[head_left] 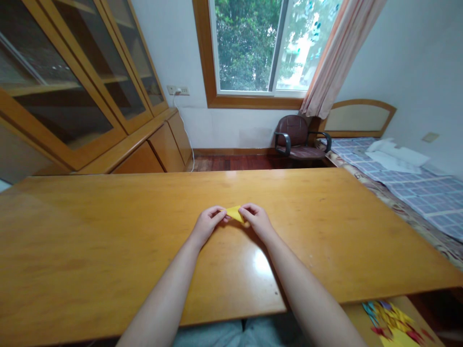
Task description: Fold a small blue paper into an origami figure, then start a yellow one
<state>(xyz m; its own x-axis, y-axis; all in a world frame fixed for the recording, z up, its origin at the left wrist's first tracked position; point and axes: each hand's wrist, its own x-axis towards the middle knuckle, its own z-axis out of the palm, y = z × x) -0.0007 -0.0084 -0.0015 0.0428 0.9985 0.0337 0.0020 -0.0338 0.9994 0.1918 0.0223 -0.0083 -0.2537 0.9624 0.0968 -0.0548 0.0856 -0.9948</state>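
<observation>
A small piece of folded yellow paper (pixel 234 212) is held between my two hands, just above the middle of the wooden table (pixel 126 231). My left hand (pixel 210 222) pinches its left corner between thumb and fingers. On the other side my right hand (pixel 256 219) grips the right edge, thumb toward me. The paper looks roughly triangular. Its underside and the fingertips behind it are partly hidden.
At lower right, an open drawer (pixel 356 313) holds colourful folded paper pieces (pixel 392 320). Beyond the table stand a brown armchair (pixel 294 137), a bed (pixel 408 178) and a glass-door cabinet (pixel 119 140). A white cable (pixel 186 125) hangs from a wall socket.
</observation>
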